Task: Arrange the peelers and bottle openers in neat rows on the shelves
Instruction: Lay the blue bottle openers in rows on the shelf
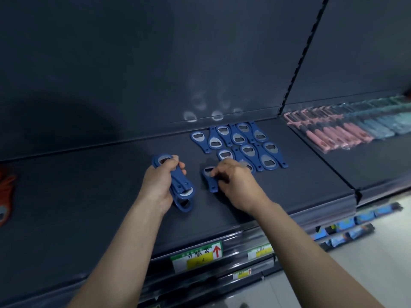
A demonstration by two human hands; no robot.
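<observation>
Several blue bottle openers (239, 143) lie in two rows, alternating head and handle, on the dark shelf (89, 196) near its back wall. My left hand (159, 183) grips a stack of blue bottle openers (181, 190) above the shelf. My right hand (235, 183) pinches a single blue bottle opener (210, 177) that rests on the shelf just left of the front row. Pink and teal peelers (333, 127) lie side by side in a row on the neighbouring shelf at the right.
An orange item (6, 192) sits at the far left shelf edge. Price labels (196, 255) hang on the shelf's front rail. A slotted upright (300, 58) divides the two shelf bays. Lower shelves with blue packets (355, 221) show at the right.
</observation>
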